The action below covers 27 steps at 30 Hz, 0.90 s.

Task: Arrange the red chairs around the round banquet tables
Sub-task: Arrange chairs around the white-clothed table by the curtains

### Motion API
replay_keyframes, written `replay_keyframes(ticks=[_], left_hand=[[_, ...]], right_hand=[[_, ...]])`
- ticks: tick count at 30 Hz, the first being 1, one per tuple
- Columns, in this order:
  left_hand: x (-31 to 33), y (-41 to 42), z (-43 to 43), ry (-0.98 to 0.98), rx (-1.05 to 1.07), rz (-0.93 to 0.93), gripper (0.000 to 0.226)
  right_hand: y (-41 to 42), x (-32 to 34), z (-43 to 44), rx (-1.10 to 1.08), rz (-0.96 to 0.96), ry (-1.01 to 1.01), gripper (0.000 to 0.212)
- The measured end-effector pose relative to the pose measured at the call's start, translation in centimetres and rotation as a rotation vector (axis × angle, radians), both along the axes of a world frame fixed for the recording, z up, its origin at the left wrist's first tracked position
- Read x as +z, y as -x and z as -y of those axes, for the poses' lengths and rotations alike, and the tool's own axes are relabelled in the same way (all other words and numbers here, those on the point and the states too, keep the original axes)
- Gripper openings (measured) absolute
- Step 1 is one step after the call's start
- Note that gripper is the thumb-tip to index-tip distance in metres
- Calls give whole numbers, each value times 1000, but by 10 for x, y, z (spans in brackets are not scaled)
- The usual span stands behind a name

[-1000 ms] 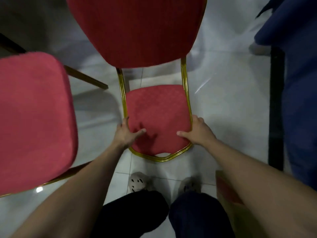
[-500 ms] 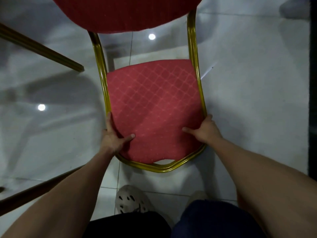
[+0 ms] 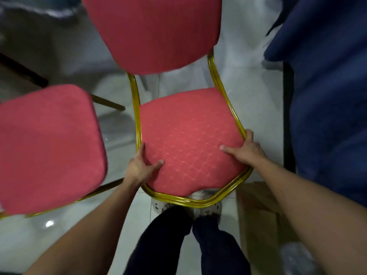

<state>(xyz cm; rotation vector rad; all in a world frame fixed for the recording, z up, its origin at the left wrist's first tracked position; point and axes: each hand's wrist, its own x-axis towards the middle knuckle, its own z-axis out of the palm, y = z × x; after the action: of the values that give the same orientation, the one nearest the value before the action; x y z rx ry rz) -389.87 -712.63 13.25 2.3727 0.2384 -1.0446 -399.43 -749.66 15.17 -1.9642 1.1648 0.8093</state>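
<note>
Now that the neighbouring red chair (image 3: 49,143) and blue tablecloth (image 3: 327,96) are back in view, the red chair (image 3: 188,139) sits between them. The left hand (image 3: 139,167) and right hand (image 3: 245,151) grip its seat front; placement judged unfinished.

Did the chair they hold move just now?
Yes. The chair came nearer the camera: its front rim now lies past the foot of the black leg, beside the box.

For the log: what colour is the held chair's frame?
Gold frame, clearest in the head view.
</note>
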Motion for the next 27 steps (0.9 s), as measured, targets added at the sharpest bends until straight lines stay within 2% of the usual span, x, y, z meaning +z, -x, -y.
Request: replay_keyframes(ticks=[8, 14, 17, 19, 21, 23, 27], left_hand=[[217, -47, 45, -19, 16, -13, 96], [341, -120, 77, -13, 92, 47, 47], [382, -154, 91, 79, 187, 137, 58], [399, -182, 101, 96, 212, 253, 69], [411, -217, 114, 58, 190, 408, 67], [419, -255, 130, 25, 166, 519, 56], [431, -323, 152, 90, 232, 577, 49]], right_hand=[[-63, 212, 52, 67, -39, 5, 116], [-137, 337, 65, -41, 189, -33, 123], [-171, 375, 50, 27, 339, 67, 127], [-196, 387, 43, 142, 475, 135, 110], [-229, 394, 44, 274, 583, 213, 92], [-269, 398, 52, 335, 601, 270, 90], [-350, 409, 67, 342, 539, 298, 100]])
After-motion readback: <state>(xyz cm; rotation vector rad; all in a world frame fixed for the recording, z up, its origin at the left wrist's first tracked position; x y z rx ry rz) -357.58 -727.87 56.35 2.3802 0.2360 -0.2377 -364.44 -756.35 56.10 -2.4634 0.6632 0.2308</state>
